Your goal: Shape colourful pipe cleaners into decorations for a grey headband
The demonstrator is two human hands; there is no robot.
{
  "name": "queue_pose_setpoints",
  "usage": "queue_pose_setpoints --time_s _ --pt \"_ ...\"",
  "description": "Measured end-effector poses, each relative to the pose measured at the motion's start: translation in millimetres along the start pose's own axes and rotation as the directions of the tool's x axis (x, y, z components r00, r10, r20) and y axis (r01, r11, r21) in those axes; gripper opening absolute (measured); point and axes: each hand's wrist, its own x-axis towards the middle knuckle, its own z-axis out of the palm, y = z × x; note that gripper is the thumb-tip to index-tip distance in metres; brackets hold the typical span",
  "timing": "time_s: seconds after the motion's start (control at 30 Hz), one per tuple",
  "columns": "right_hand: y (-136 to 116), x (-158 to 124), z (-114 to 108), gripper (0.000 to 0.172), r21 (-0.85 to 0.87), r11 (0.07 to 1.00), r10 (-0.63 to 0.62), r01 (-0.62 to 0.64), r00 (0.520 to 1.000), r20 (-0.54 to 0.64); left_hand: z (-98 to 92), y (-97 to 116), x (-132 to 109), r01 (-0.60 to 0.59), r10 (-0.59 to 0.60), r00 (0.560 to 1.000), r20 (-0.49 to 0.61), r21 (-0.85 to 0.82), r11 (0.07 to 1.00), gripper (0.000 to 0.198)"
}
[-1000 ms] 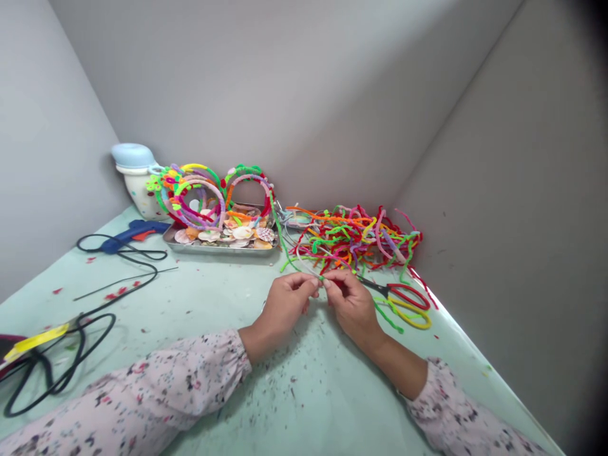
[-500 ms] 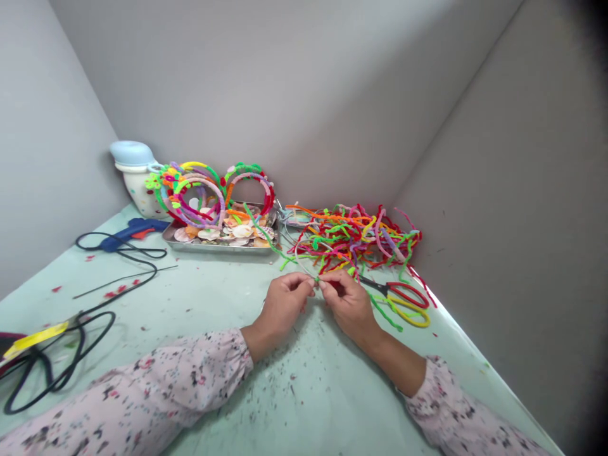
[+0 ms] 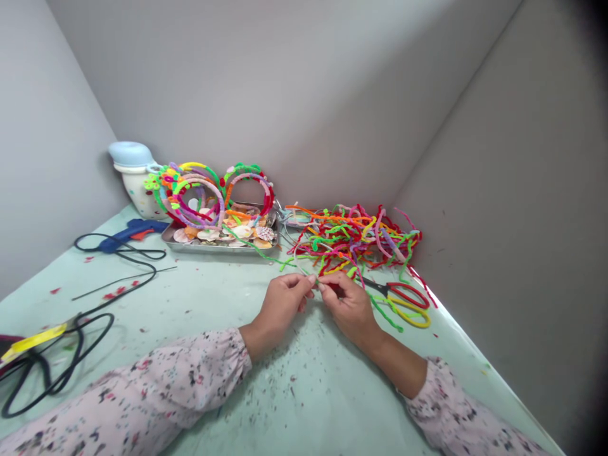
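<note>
Close together over the table, my left hand (image 3: 284,299) and my right hand (image 3: 349,305) are both closed in a pinch, fingertips almost meeting. Between them is a green pipe cleaner (image 3: 259,249), its long free end stretching left past the front of the shell tray. A thin pale band (image 3: 295,248) rises from the same fingertips and curves back toward the pile; my left fingers pinch by its lower end. How the pipe cleaner sits on the band is too small to make out. Beside my right hand lie scissors (image 3: 409,304) with red and yellow handles.
A metal tray (image 3: 213,249) holds shells and several wrapped headbands (image 3: 199,218). Behind my hands is a tangle of coloured pipe cleaners (image 3: 351,234). On the left are a blue glue gun (image 3: 126,234), black cable (image 3: 111,304) and a lidded white container (image 3: 140,183).
The green pipe cleaner's free end has swung down and left, from rising steeply to lying low across the tray's front. My hands have stayed in nearly the same place.
</note>
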Motion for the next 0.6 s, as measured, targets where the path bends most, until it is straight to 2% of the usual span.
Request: queue_pose_setpoints --time_s 0.27,0.6 --pt "-0.7 -0.9 0.5 0.011 -0.008 1.000 0.018 -0.017 0.999 0.035 -0.4 -2.5 1.7 0.021 -0.021 1.000 0.004 -0.102 0.995 0.034" --pt "-1.5 0.0 0.0 0.010 -0.017 1.000 0.021 -0.021 1.000 0.000 -0.8 -0.6 3.6 0.074 -0.069 0.997 0.040 -0.133 0.988 0.035"
